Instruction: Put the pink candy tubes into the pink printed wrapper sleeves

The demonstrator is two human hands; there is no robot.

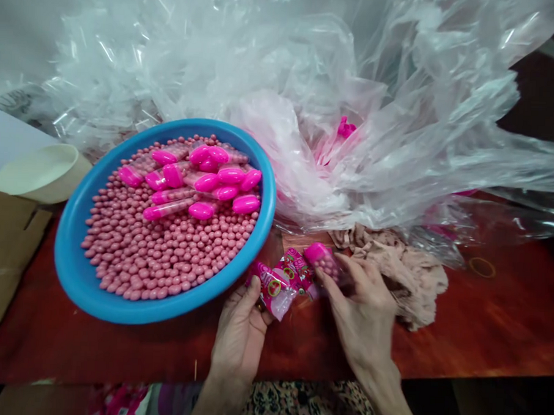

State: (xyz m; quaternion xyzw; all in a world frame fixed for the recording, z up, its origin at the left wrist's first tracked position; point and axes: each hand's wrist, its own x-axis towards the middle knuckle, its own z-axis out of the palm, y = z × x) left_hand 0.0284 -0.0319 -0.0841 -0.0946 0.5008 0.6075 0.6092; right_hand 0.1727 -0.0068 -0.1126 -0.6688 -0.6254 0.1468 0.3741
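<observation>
The left hand point(241, 334) has its grip pinched on a glossy pink wrapper point(273, 285) above the tabletop point(492, 327), right of the blue basin point(160, 314) of pink balls point(164, 257). Printed swirls and a yellowish ring decorate it (any lettering seems too blurred to read). The right hand point(367, 309) has its grip clamped on a pink-capped clear container point(323, 263), just beside the wrapper's right end.

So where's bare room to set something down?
Widest is the red table right of the beige cloth, in front of the rubber band. A narrower strip runs between the blue basin and the near edge, left of the left hand. Crowded: the back, under plastic bags, and the gap to the right hand, with pink packets.
</observation>
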